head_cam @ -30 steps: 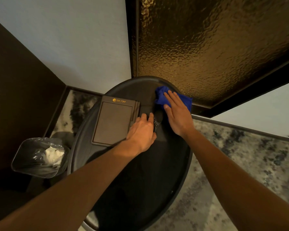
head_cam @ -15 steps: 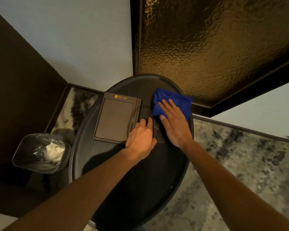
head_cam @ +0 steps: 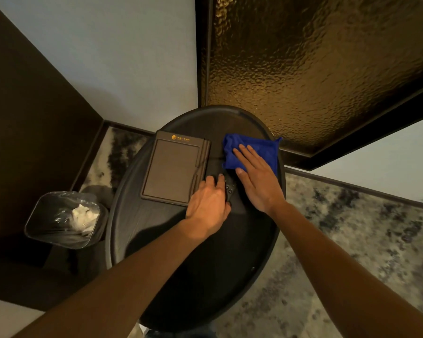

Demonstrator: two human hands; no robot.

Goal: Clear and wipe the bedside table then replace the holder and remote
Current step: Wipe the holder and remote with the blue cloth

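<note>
my left hand [head_cam: 209, 203] lies over the near end of the remote [head_cam: 230, 187], grip curled loosely, can't tell if it's closed on it. remote runs lengthwise away from me, between the holder [head_cam: 172, 170] and my flat, open right hand [head_cam: 258, 181] on the blue cloth [head_cam: 261, 148], all on the worktop [head_cam: 205, 276]

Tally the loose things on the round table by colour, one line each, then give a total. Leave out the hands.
Blue: 1, the cloth under the right hand.
Dark brown: 1, the holder.
Black: 1, the remote beside the left hand.
Total: 3 on the table.
</note>
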